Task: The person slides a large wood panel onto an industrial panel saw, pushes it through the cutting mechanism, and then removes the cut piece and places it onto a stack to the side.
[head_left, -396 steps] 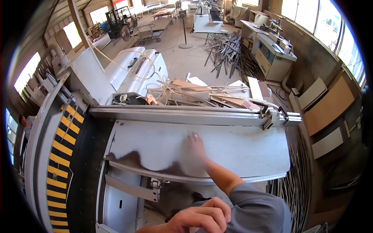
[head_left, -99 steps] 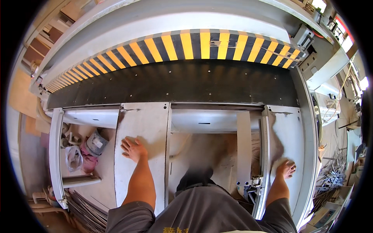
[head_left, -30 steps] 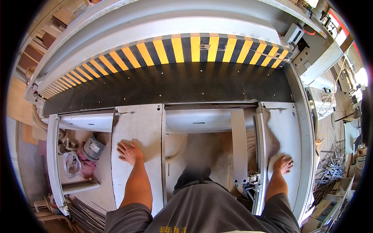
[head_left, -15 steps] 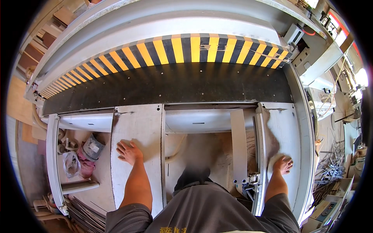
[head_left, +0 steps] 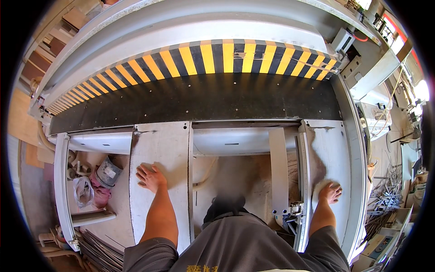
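Note:
My left hand (head_left: 152,178) lies on the left light-grey support table (head_left: 174,208), palm down with its fingers spread. Over the right light-grey support table (head_left: 337,154), my right hand (head_left: 331,193) rests loosely on the surface, its fingers a little bent and nothing visible in them. Beyond both tables stretches a long black machine bed (head_left: 210,97) with small pale round spots. A yellow-and-black striped guard bar (head_left: 217,58) runs along its far side. Between my hands is an open gap, with a narrow grey arm (head_left: 278,172) beside the right table.
A metal rail (head_left: 302,186) with a clamp-like fitting (head_left: 296,208) borders the right table. Below on the left stand a grey bucket (head_left: 108,173) and a clear plastic bag (head_left: 83,191). Metal strips lie at the lower left (head_left: 97,251), and scrap (head_left: 387,190) is piled at right.

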A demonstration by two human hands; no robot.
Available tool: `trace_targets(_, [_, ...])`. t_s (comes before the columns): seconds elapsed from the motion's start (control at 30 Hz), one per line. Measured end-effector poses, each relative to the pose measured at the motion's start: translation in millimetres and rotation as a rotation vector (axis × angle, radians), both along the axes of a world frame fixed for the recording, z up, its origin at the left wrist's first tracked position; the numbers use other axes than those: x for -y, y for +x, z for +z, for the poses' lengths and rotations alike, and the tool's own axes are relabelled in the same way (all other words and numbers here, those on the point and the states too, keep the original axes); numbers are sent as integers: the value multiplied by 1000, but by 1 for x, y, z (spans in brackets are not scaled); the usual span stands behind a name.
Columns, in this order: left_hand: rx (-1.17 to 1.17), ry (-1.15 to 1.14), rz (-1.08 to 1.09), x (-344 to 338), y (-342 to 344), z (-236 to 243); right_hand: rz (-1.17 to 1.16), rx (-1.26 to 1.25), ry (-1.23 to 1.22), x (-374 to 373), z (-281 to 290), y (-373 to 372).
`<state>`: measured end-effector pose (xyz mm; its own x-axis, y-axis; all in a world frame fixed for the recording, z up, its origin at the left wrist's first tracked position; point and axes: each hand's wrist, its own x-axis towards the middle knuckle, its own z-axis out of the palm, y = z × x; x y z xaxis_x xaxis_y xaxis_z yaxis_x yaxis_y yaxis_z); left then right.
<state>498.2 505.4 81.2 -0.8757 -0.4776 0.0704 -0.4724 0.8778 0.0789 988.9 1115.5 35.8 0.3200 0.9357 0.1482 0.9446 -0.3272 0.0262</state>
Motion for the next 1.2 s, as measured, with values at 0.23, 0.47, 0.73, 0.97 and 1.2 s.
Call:
trace_targets(0.23, [-14, -2, -1, 1, 1, -2, -4, -7, -6, 0, -1, 1])
trace_targets(0.47, [-14, -5, -8, 3, 1, -6, -4, -8, -18, 2, 0, 0])
trace_targets(0.73, [-32, -4, -22, 7, -3, -8, 4, -9, -52, 12, 31, -13])
trace_targets(0.97, [-56, -21, -14, 8, 0, -10, 37, -32, -50, 15, 32, -16])
trace_targets(1.2, [-51, -6, -22, 6, -1, -10, 7, -20, -21, -2, 0, 4])
